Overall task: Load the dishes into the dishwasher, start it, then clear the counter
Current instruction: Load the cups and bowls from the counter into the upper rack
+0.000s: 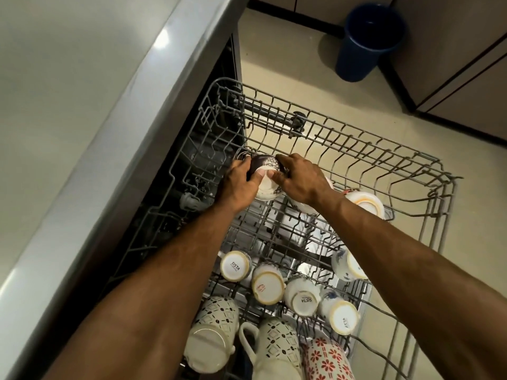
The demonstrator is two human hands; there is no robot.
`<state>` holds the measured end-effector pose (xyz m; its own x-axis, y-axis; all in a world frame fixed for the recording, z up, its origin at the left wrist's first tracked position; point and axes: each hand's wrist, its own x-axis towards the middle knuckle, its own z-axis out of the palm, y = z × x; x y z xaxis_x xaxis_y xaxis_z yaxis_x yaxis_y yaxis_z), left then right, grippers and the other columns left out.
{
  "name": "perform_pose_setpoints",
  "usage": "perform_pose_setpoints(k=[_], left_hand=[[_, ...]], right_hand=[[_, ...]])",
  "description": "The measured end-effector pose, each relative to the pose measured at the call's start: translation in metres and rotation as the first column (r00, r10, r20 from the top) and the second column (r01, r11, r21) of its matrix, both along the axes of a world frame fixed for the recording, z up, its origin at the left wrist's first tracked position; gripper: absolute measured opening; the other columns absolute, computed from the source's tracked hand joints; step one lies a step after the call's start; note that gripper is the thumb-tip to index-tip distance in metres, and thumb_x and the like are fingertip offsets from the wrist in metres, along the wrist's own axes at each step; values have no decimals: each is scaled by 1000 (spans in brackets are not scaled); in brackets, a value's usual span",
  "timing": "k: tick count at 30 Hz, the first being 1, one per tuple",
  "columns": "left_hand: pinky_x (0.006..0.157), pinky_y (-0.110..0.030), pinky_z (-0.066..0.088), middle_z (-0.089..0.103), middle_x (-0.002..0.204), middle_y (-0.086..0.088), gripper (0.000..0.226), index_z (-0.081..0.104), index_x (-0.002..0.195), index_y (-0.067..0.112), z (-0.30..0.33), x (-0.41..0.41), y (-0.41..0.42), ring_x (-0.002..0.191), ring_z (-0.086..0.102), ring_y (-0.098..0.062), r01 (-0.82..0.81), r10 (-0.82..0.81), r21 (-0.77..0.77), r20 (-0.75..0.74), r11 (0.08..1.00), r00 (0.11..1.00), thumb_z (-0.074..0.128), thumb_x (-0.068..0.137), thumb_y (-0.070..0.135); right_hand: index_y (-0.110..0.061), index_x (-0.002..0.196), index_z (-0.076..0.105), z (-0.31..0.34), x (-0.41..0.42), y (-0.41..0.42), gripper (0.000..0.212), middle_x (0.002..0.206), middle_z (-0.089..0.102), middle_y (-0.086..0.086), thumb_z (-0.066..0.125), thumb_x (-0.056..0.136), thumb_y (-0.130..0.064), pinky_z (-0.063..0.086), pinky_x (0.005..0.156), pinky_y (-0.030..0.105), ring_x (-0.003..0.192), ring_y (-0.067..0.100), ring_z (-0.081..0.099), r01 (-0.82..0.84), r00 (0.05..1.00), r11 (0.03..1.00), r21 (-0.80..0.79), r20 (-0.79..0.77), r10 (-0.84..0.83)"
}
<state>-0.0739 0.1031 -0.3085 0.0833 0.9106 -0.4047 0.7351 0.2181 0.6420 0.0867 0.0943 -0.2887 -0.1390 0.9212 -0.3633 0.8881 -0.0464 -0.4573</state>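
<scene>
While both hands grip it | bowl (pixel 265 179) base-up, tilted | upper rack (pixel 384 149)

rack (pixel 343 138): grey coated wire | cups (pixel 267 287): glossy ceramic | counter (pixel 55 78): smooth

Two bare forearms are seen, uncovered from the lower edge of the view up to the wrists; no sleeve is worn on either. The left hand (pixel 238 185) and the right hand (pixel 301 180) are ungloved. Short, unpainted nails are shown on the thumbs. Tendons and veins are faintly traced along both forearms.
</scene>
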Motion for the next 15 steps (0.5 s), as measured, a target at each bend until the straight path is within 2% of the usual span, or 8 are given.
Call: perform_pose_setpoints(k=[10, 15], left_hand=[[100, -41, 45, 43, 146, -8, 61, 31, 151, 16, 3, 5, -6, 127, 47, -28, 56, -45, 91, -122, 994, 992, 44, 99, 47], [103, -38, 43, 46, 148, -3, 55, 41, 146, 17, 5, 1, -11, 130, 48, -26, 99, -70, 155, -180, 983, 981, 42, 100, 48]], right_hand=[[-16, 132, 48, -4, 5, -2, 57, 113, 60, 7, 29, 99, -60, 51, 86, 44, 89, 23, 61, -85, 983, 995, 49, 169, 75], [-19, 142, 39, -3, 9, -9, 56, 124, 56, 5, 34, 100, -55, 47, 94, 44, 104, 23, 58, -99, 982, 993, 64, 166, 88]])
